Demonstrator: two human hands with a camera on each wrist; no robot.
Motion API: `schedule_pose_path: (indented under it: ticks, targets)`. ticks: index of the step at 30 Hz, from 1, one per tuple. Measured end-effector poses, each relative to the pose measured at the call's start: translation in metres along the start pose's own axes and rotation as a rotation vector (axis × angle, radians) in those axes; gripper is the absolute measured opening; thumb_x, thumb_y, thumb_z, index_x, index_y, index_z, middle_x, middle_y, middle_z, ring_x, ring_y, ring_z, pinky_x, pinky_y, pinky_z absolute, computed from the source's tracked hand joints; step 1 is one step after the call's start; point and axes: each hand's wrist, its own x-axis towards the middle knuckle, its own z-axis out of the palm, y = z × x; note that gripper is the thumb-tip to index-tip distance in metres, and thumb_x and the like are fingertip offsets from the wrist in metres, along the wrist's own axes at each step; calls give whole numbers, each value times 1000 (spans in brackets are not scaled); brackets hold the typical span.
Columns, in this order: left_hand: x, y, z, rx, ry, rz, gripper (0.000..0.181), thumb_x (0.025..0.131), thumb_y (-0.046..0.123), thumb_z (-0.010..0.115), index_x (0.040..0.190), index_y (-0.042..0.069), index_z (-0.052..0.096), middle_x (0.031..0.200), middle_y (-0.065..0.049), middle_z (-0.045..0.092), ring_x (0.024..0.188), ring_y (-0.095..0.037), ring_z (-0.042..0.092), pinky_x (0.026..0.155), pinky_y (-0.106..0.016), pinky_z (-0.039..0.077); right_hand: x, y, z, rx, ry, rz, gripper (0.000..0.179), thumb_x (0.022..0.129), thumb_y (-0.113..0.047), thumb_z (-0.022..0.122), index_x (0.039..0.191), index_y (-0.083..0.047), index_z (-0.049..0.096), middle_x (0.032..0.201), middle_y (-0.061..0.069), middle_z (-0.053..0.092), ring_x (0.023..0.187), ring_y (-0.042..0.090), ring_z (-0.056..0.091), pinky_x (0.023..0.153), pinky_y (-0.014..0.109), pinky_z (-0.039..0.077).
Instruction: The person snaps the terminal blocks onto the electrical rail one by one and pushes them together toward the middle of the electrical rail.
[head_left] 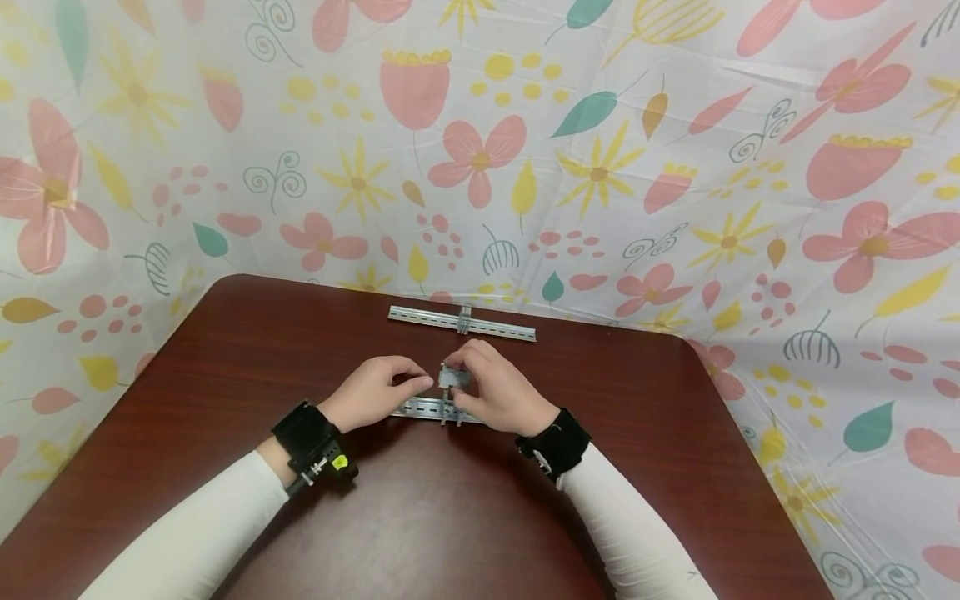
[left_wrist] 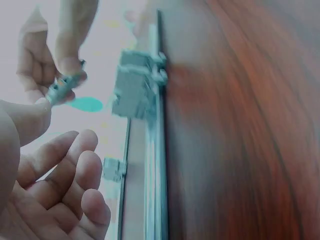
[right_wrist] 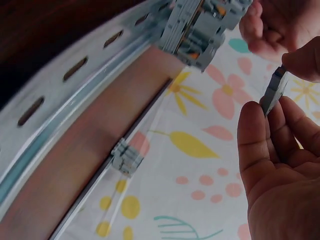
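Observation:
Between the thumb and fingers of my right hand (head_left: 504, 385) is a small grey terminal block (right_wrist: 274, 91), held above the near slotted metal DIN rail (head_left: 422, 407). Close on the other side of the block is my left hand (head_left: 375, 392), its fingers loosely bent and holding nothing. In the left wrist view its thumb tip overlaps the end of the held block (left_wrist: 64, 89). Grey terminal blocks (left_wrist: 134, 85) stand side by side on the near rail, just below the hands. My right hand partly hides that rail's right end in the head view.
Farther back on the dark wooden table (head_left: 420, 517) lies a second DIN rail (head_left: 502, 331), with a small group of grey terminal blocks (head_left: 465, 319) around its middle. A flower-patterned cloth (head_left: 480, 100) hangs right behind the table's far edge.

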Motion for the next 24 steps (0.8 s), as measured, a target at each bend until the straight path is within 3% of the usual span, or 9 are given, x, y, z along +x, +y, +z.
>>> schedule_pose_path:
  ticks: [7,15,24]
  targets:
    - [1,2,2,-118,-16,22,18,109,34,75,112,19,85,101,7,76,88,-18,63,80,-37,52,2,-6,5,9,-2,-22,35,96,-2,80,129,-2,66,122,8,63,104,20,54,85,32,51]
    - [1,4,2,-162,-4,26,15,108,30,77,105,19,85,95,5,73,82,-19,60,73,-32,50,4,-15,8,4,-38,-33,34,97,-1,77,129,-4,66,122,5,62,105,17,53,86,30,50]
    - [0,4,2,-184,3,20,15,109,27,76,103,17,85,92,4,71,77,-18,59,72,-33,48,4,-15,13,-24,-9,-67,36,95,-1,80,128,-4,67,122,5,62,106,18,54,89,30,51]
